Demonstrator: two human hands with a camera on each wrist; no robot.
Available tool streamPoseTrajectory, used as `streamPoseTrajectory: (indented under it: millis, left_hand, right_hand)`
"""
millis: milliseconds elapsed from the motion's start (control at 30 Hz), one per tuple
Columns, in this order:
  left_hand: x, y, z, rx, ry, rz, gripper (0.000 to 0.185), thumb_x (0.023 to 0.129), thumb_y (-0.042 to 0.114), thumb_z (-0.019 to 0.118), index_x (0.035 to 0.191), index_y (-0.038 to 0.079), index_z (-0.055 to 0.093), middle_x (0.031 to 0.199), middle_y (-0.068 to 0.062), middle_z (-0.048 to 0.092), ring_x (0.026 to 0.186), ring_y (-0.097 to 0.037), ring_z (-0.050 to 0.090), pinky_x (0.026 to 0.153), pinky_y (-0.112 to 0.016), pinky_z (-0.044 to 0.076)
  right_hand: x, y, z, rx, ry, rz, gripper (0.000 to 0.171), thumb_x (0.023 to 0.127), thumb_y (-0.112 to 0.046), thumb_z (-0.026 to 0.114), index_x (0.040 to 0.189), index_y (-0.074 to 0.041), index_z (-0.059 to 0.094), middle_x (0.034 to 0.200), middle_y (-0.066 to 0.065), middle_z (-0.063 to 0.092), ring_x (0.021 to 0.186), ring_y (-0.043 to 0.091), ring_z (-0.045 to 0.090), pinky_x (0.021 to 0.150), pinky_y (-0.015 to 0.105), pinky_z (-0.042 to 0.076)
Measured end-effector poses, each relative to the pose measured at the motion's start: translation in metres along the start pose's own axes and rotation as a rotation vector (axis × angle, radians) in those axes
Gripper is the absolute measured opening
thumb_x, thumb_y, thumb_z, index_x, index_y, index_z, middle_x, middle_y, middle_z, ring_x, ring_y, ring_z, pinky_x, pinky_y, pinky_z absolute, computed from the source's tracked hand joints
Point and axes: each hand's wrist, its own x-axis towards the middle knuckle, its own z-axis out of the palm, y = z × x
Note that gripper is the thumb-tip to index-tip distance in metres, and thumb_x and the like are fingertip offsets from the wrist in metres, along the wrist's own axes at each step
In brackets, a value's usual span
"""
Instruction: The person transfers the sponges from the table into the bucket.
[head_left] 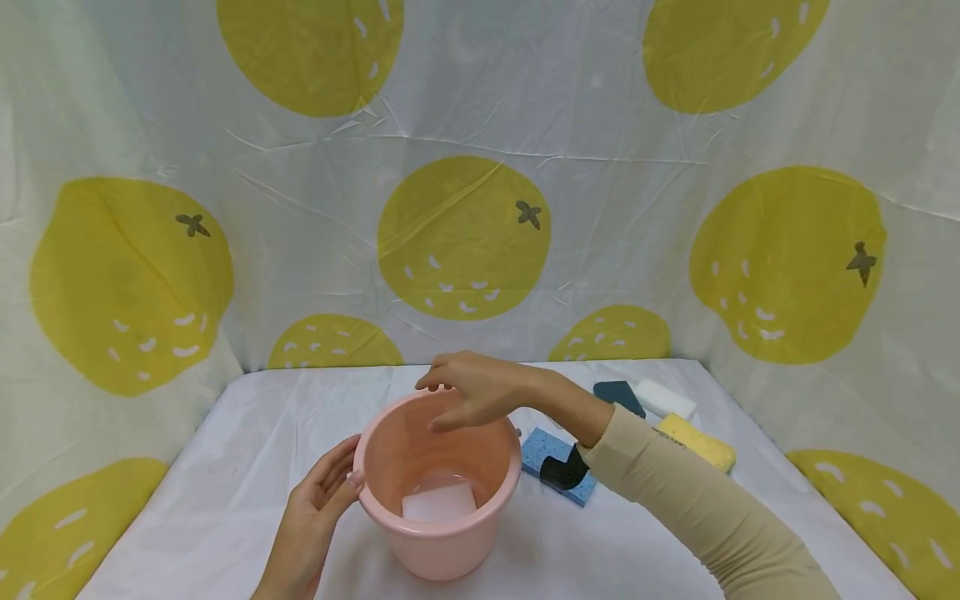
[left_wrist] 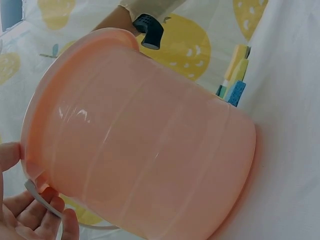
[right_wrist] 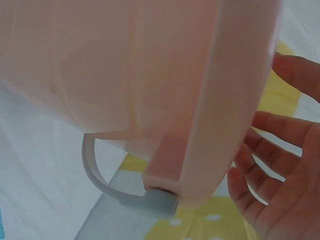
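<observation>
A pink plastic bucket (head_left: 438,508) stands upright on the white-covered table (head_left: 247,433), with a white sponge (head_left: 439,503) lying flat on its bottom. My left hand (head_left: 326,492) rests against the bucket's left side, fingers fairly straight and thumb at the rim. My right hand (head_left: 467,392) hovers over the far rim with relaxed fingers, holding nothing. In the left wrist view the bucket wall (left_wrist: 145,150) fills the frame, and the left fingers (left_wrist: 30,212) lie by its grey handle (left_wrist: 42,197). The right wrist view shows the bucket rim (right_wrist: 220,100), the handle (right_wrist: 102,180) and the right hand's fingers (right_wrist: 280,195) beside it.
Right of the bucket lie a blue sponge (head_left: 551,458), a dark teal sponge (head_left: 618,395), a white sponge (head_left: 666,399) and a yellow sponge (head_left: 699,442). Cloth printed with yellow fruit (head_left: 465,237) walls in the table at the back and both sides.
</observation>
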Motion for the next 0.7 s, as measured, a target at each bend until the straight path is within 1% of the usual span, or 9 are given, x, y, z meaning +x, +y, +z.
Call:
streamPoseTrajectory:
  millis: [133,267,367,500,700]
  left_hand:
    - [0.001,-0.001,0.000,0.000,0.007,-0.005,0.051,0.106,0.016,0.063,0.153,0.005,0.046,0.150,-0.014,0.051,0.133,-0.014,0.053,0.098,-0.025,0.050]
    - [0.001,0.000,-0.001,-0.006,-0.002,0.022,0.049,0.106,0.013,0.061,0.152,0.004,0.046,0.149,-0.017,0.050,0.132,-0.016,0.055,0.097,-0.026,0.051]
    - [0.000,0.000,0.000,-0.012,-0.006,0.030,0.048,0.106,0.012,0.061,0.152,0.003,0.047,0.149,-0.018,0.051,0.131,-0.018,0.056,0.097,-0.027,0.051]
    - [0.000,0.000,0.000,-0.010,-0.003,0.022,0.049,0.106,0.012,0.061,0.152,0.003,0.047,0.148,-0.017,0.052,0.131,-0.018,0.056,0.097,-0.027,0.051]
    - [0.001,-0.001,0.001,-0.002,0.003,0.018,0.049,0.106,0.012,0.061,0.152,0.003,0.047,0.149,-0.017,0.052,0.132,-0.017,0.055,0.098,-0.027,0.051]
  right_hand:
    - [-0.005,0.003,-0.002,-0.008,0.014,-0.002,0.053,0.097,-0.033,0.073,0.142,-0.008,0.062,0.129,0.007,0.063,0.114,0.021,0.059,0.093,0.034,0.051]
    - [-0.014,0.008,-0.005,-0.002,0.037,0.008,0.053,0.097,-0.033,0.072,0.141,-0.007,0.062,0.128,0.007,0.063,0.115,0.022,0.060,0.093,0.036,0.051]
    - [-0.021,0.014,-0.005,-0.002,0.053,0.026,0.054,0.097,-0.036,0.072,0.142,-0.008,0.062,0.128,0.005,0.062,0.115,0.021,0.060,0.093,0.036,0.051]
    - [-0.030,0.020,-0.005,-0.010,0.075,0.055,0.056,0.097,-0.039,0.072,0.142,-0.009,0.061,0.127,0.003,0.062,0.113,0.018,0.060,0.093,0.037,0.051]
    - [-0.045,0.027,-0.009,0.020,0.091,0.108,0.059,0.096,-0.041,0.073,0.144,-0.009,0.060,0.128,0.003,0.062,0.112,0.021,0.060,0.092,0.041,0.052]
